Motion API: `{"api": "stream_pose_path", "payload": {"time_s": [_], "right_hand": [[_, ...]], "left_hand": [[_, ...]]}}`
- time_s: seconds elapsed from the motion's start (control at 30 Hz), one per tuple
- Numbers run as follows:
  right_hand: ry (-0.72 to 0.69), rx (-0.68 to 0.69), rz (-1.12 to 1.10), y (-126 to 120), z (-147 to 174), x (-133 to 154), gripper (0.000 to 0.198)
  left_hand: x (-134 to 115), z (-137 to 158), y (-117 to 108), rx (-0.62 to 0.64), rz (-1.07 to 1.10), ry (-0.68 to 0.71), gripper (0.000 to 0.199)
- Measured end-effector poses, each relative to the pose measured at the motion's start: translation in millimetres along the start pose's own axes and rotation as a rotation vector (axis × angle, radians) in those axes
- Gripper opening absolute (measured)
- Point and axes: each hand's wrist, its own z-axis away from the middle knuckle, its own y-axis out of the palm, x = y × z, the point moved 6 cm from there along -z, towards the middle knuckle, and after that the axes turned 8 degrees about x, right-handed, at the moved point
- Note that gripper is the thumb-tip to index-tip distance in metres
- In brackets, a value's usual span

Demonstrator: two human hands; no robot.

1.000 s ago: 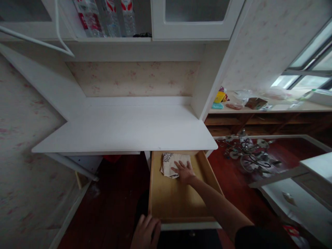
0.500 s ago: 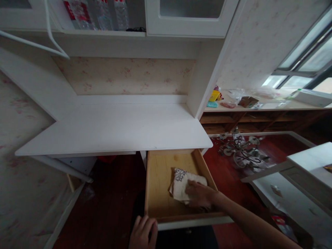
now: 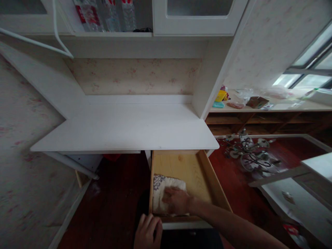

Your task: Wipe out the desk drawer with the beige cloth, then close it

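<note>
A folded cream cloth (image 3: 160, 200) with a dark floral print lies on the bottom of the pulled-out wooden drawer (image 3: 197, 173), against its left side. On top of it presses my right hand (image 3: 178, 200), gripping the cloth; its fingers are blurred by motion. My left hand (image 3: 147, 231) is at the drawer's front left corner, fingers curled over the edge. Above the drawer spreads the white desk top (image 3: 124, 128).
Plastic bottles (image 3: 111, 15) stand in the shelf above the desk. A white bent tube (image 3: 59, 45) hangs at upper left. On the red floor to the right lies a metal chandelier (image 3: 251, 152), near a white cabinet (image 3: 293, 193). A low shelf unit (image 3: 259, 119) runs along the wall.
My right hand has slid the cloth leftward across the drawer bottom, from the right side to the left. My left hand stays at the drawer's corner. The view has shifted slightly.
</note>
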Motion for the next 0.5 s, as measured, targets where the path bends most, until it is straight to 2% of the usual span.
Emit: {"api": "stream_pose_path", "payload": {"time_s": [0.07, 0.17, 0.33, 0.5], "right_hand": [[0.048, -0.005, 0.048, -4.7, -17.0, 9.6, 0.045], [0.176, -0.041, 0.065, -15.9, -34.9, 3.0, 0.039], [0.394, -0.012, 0.034, -35.9, -65.6, -42.7, 0.058], [0.486, 0.029, 0.004, -46.8, -78.3, -82.0, 0.062]], "left_hand": [[-1.8, -0.8, 0.3, -0.004, 0.011, 0.003, 0.029], [-1.8, -1.6, -1.2, -0.055, 0.006, -0.020, 0.033], [-4.0, -5.8, -3.6, -0.014, 0.014, -0.024, 0.030], [-2.4, -4.6, -5.6, -0.034, 0.040, -0.033, 0.034]]}}
